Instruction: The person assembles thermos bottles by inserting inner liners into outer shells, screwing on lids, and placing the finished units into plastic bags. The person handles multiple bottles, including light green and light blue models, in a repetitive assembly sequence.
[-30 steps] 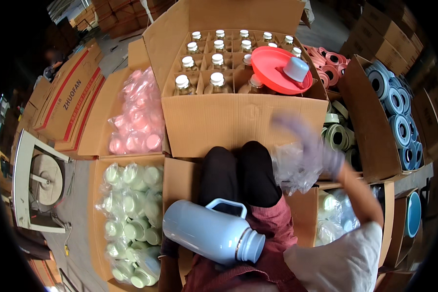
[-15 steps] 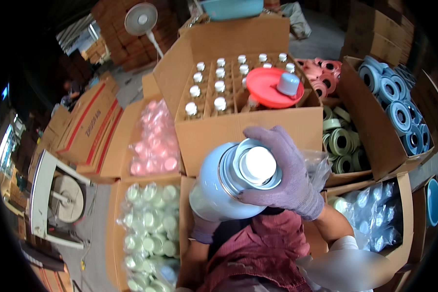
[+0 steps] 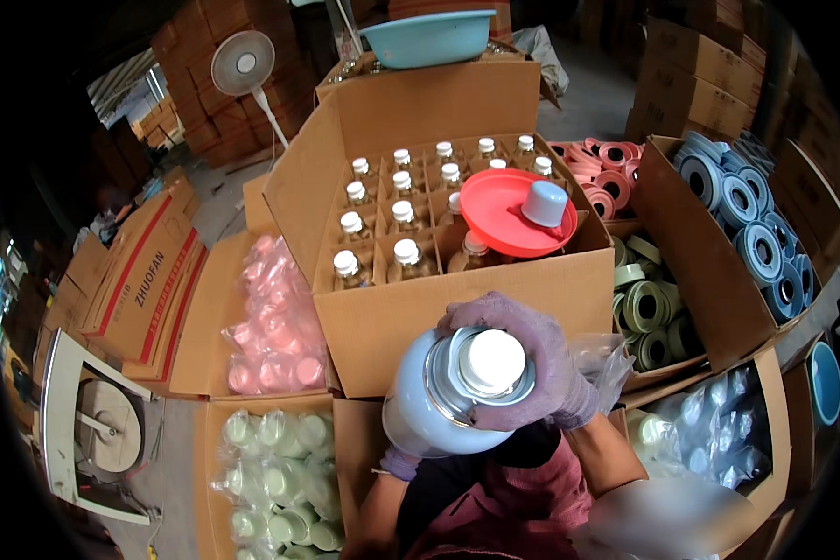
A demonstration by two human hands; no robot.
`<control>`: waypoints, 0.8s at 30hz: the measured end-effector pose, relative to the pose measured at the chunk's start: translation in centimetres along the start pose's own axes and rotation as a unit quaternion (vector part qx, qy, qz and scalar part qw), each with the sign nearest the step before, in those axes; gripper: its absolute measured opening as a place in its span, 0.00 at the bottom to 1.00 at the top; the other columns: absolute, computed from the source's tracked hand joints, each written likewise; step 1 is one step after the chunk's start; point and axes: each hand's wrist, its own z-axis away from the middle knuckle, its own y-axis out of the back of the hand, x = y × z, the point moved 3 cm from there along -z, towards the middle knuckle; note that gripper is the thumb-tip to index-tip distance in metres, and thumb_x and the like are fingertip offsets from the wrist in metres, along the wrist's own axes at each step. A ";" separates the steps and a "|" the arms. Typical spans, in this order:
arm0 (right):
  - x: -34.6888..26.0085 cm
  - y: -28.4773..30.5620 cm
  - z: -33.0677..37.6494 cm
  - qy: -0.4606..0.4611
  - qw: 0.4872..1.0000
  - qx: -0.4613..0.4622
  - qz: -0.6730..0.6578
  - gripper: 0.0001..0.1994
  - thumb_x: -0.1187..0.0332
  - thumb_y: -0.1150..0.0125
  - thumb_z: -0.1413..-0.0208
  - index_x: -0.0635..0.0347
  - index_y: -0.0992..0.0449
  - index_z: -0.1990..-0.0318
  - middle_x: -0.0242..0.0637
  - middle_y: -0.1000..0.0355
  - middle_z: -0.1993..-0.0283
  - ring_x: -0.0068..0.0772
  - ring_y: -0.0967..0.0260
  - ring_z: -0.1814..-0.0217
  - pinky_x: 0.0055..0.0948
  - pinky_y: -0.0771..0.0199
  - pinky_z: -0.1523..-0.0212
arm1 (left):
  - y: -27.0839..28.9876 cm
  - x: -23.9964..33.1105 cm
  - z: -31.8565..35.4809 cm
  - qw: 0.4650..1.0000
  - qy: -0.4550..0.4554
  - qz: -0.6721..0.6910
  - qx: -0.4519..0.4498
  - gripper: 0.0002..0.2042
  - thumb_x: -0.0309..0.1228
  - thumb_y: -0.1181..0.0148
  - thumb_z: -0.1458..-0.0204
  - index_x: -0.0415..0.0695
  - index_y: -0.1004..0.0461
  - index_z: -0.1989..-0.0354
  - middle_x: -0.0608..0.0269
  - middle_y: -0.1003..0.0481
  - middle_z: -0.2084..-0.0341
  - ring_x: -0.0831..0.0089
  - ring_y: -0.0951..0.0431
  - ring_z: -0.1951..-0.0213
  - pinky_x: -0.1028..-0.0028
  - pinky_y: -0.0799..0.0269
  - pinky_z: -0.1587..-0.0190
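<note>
A light blue vacuum flask [image 3: 422, 397] with a white stopper [image 3: 494, 362] is tilted in front of me, its top toward the right. My right hand [image 3: 543, 359], in a purple-grey glove, is wrapped round the blue collar [image 3: 457, 366] at the flask's neck. My left hand [image 3: 399, 464], also gloved, supports the flask's body from below; most of its fingers are hidden behind the flask. Just beyond stands an open carton [image 3: 457, 315] of white-capped glass bottles in dividers. On it rests a red plate-like dish [image 3: 495, 210] carrying a light blue cup [image 3: 544, 203].
Bagged pink cups [image 3: 275, 327] and pale green cups [image 3: 280, 467] fill cartons at left. On the right are green rings [image 3: 649, 303], blue rings [image 3: 761, 238] and bagged blue cups [image 3: 705, 425]. A fan [image 3: 243, 63] and a blue basin [image 3: 429, 39] stand farther back.
The view has shifted, so the cartons appear lower. My right hand's fingers have moved a little round the flask's collar; both hands stay on the flask.
</note>
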 end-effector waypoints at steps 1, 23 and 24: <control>0.2 -0.1 -0.1 0.003 1.000 -0.013 -0.013 0.33 0.57 0.23 0.69 0.59 0.27 0.51 0.41 0.27 0.56 0.43 0.26 0.55 0.34 0.28 0.53 | 0.0 -0.3 0.1 1.000 0.009 0.005 -0.007 0.31 0.36 0.34 0.52 0.43 0.35 0.38 0.55 0.32 0.43 0.62 0.32 0.42 0.62 0.39 0.39; 2.5 -3.1 21.4 -0.322 0.898 -0.247 0.171 0.17 0.54 0.50 0.38 0.61 0.33 0.62 0.49 0.28 0.69 0.54 0.27 0.66 0.48 0.28 0.63 | 4.3 14.8 -11.2 0.838 -0.051 -0.095 -0.535 0.26 0.46 0.30 0.58 0.49 0.26 0.51 0.60 0.27 0.68 0.60 0.24 0.67 0.67 0.28 0.62; 2.1 -1.7 20.6 -0.273 0.915 -0.214 0.208 0.16 0.54 0.49 0.39 0.59 0.32 0.62 0.47 0.28 0.71 0.53 0.27 0.68 0.47 0.28 0.64 | 3.4 15.5 -9.8 0.828 -0.082 -0.148 -0.535 0.23 0.44 0.31 0.58 0.48 0.26 0.54 0.59 0.26 0.67 0.57 0.24 0.66 0.64 0.27 0.62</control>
